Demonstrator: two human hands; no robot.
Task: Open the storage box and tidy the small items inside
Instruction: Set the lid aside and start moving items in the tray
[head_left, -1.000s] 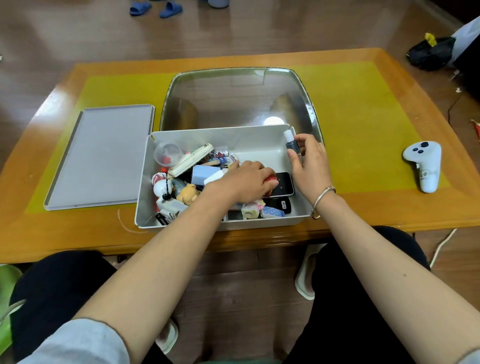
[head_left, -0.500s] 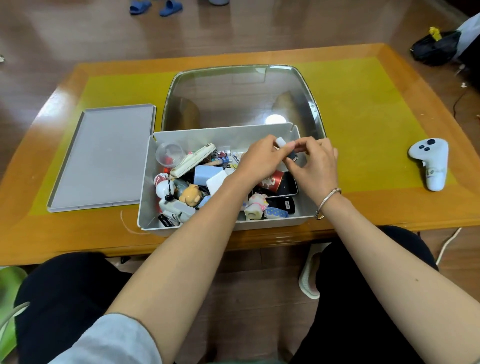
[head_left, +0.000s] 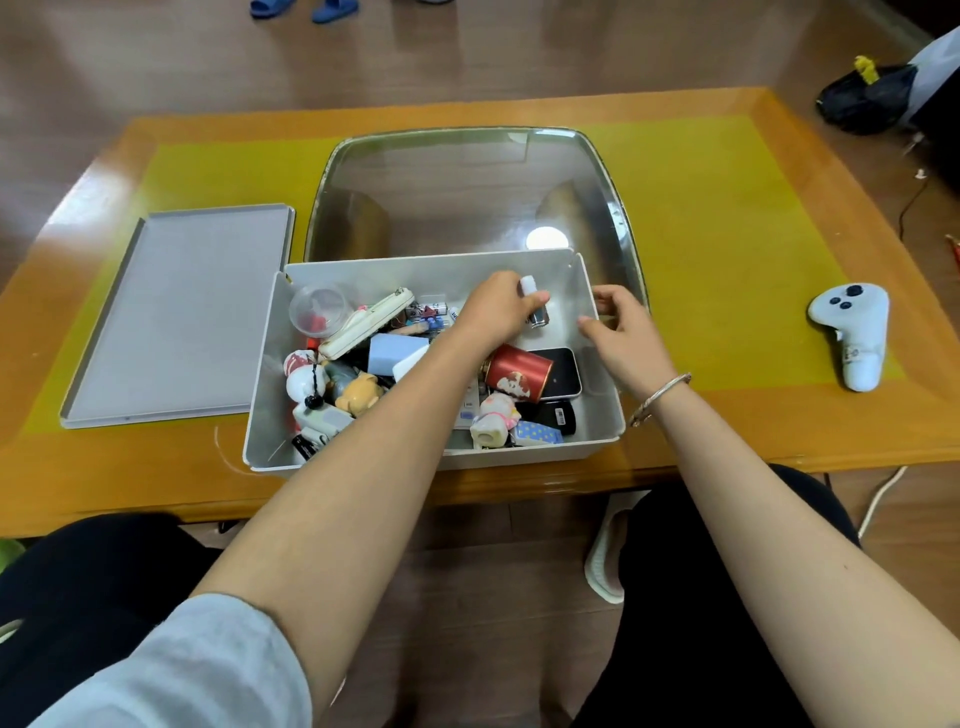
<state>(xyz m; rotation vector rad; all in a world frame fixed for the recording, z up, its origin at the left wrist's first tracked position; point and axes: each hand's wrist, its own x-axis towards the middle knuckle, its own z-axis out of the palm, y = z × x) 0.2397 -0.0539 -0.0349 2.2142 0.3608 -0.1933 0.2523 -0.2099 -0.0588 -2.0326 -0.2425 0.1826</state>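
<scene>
Your storage box (head_left: 602, 415) sits open at the near edge of the table (head_left: 727, 431), its front wall almost flush with that edge. Your left hand (head_left: 496, 312) reaches in over the clutter and pinches a small vial (head_left: 535, 304) with a white cap between thumb and fingers, holding it above the box floor near the far right corner. Your right hand (head_left: 621, 332) hovers just at 3 o'clock of the vial, fingers loosely curled and holding nothing, close to the box's right wall.

The bare box floor lies at 12 o'clock of the vial, along the far wall. The left half is packed: a clear round cup (head_left: 318, 310), a white case (head_left: 371, 322) and small figurines (head_left: 358, 395). Below your left hand lie a red tin (head_left: 519, 373) and a dark phone (head_left: 563, 371).

The flat grey lid (head_left: 176, 317) lies at 9 o'clock of the box, just beside it. A steel tray (head_left: 467, 192) touches the box's far side at 12 o'clock. A white controller (head_left: 852, 338) rests well apart at 3 o'clock, with open yellow mat (head_left: 727, 249) between.
</scene>
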